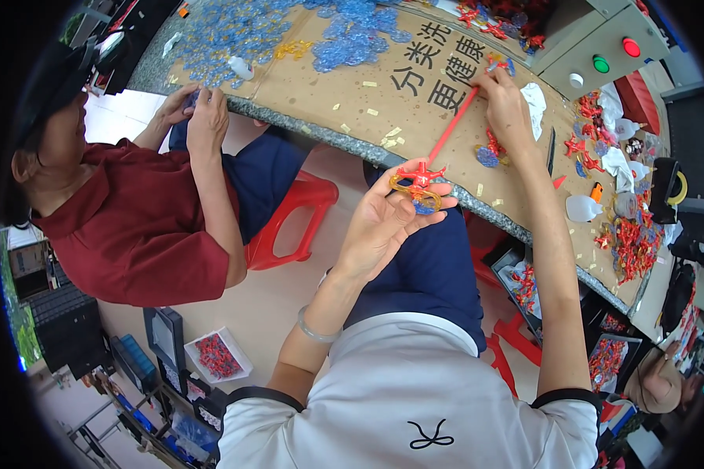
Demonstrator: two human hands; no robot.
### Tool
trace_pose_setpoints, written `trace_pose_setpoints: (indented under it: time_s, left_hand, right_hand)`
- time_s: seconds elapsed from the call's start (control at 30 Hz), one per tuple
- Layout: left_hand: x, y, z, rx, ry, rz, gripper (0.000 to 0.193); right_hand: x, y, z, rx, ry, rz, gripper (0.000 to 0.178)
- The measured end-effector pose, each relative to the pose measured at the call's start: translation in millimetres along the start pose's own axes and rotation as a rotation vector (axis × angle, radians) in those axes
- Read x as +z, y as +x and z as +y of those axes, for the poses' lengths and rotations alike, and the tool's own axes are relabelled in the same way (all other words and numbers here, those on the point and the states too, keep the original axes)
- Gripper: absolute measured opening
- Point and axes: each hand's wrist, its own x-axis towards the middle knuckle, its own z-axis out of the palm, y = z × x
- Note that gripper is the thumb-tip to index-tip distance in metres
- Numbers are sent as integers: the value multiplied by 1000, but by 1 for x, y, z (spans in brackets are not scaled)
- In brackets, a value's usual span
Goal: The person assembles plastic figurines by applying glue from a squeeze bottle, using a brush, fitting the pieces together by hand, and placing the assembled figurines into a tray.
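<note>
Red/yel/blue pc. rests on L fingers, nr. thumb.

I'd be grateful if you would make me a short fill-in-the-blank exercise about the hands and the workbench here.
1. The left hand holds a small piece coloured red, yellow and ____.
2. The right hand is at the upper end of a straight strip coloured ____.
3. Between the white button and the red button sits a ____ one.
4. The wearer's pale bangle is on the ____ arm.

Missing words: blue; red; green; left.
</note>
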Motion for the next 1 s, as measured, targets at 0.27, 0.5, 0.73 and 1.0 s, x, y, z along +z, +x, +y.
trace_pose_setpoints:
  time_s: [0.27, 0.5, 0.73, 1.0]
  left_hand:
    - [2, -6, -1, 81, 74, -59, 61]
    - [18, 5, -7, 28, 221, -31, 49]
    - [53, 15, -30, 32, 474, 64, 37]
    - [69, 15, -59, 61, 683, 88, 33]
  right_hand:
    - [-48, 1, -25, -31, 125, 321, 18]
    - [-114, -55, -87, 259, 916, 434, 11]
    - [-145, -127, -115, 333, 1015, 195, 20]
    - [-167, -148, -115, 430, 707, 360, 2]
